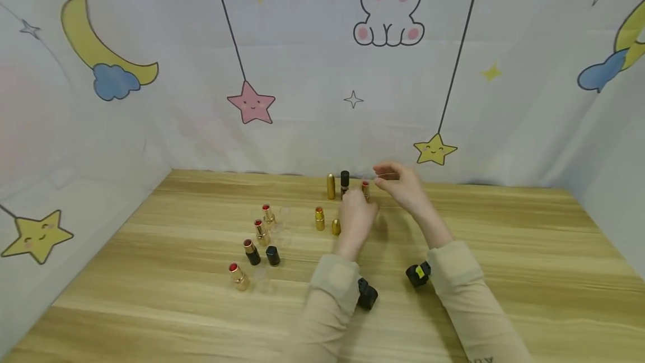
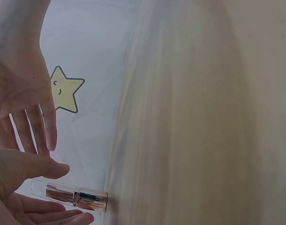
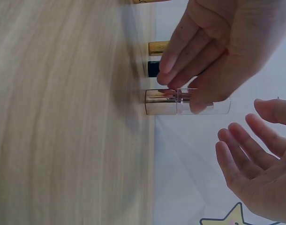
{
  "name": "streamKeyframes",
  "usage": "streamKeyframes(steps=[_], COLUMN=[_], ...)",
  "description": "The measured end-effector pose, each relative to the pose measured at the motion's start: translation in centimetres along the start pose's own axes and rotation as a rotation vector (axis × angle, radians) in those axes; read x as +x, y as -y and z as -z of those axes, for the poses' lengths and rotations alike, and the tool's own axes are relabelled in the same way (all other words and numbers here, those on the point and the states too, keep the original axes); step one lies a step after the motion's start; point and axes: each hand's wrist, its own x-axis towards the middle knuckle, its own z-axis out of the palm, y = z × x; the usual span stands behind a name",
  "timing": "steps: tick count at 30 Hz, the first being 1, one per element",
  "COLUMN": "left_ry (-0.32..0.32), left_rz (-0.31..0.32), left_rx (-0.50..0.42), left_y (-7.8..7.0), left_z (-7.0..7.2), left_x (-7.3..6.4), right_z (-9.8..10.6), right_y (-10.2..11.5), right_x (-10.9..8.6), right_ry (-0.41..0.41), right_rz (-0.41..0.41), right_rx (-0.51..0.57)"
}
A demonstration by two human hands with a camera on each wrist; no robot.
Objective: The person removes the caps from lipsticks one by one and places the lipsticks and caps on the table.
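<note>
A gold lipstick with a clear cap (image 3: 220,102) stands upright near the back edge. My left hand (image 1: 358,212) is beside it, thumb (image 2: 51,166) on one side and fingers on the other. In the left wrist view a small gap shows between thumb and lipstick (image 2: 90,199); the thumb partly covers the lipstick in the right wrist view. To the right my right hand (image 1: 403,186) is raised with fingers spread and slightly bent, nothing visible in it (image 3: 262,164). Left of the lipstick stand a black-capped tube (image 1: 345,178) and a gold bullet-shaped tube (image 1: 331,186).
Nearer stand an uncapped gold lipstick (image 1: 319,219) and a small gold cap (image 1: 336,227). At left, several uncapped red lipsticks (image 1: 262,233) form a slanting row, with a black cap (image 1: 272,256) and faint clear caps beside them. A printed cloth (image 1: 312,144) hangs behind the wooden table (image 1: 504,273).
</note>
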Motion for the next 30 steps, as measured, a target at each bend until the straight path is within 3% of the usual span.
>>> streamKeyframes(steps=[7, 14, 30], left_ry=[-0.036, -0.064, -0.048], left_rz=[0.057, 0.027, 0.023], left_rx=[-0.006, 0.035, 0.085], left_y=[-0.4, -0.3, 0.4], left_z=[-0.4, -0.8, -1.6], left_x=[0.5, 0.6, 0.8], right_z=[-0.6, -1.3, -1.8], right_y=[0.2, 0.0, -1.0], right_x=[0.5, 0.4, 0.4], right_ry=[0.038, 0.098, 0.078], right_rz=[0.046, 0.061, 0.006], right_rx=[-0.006, -0.029, -0.056])
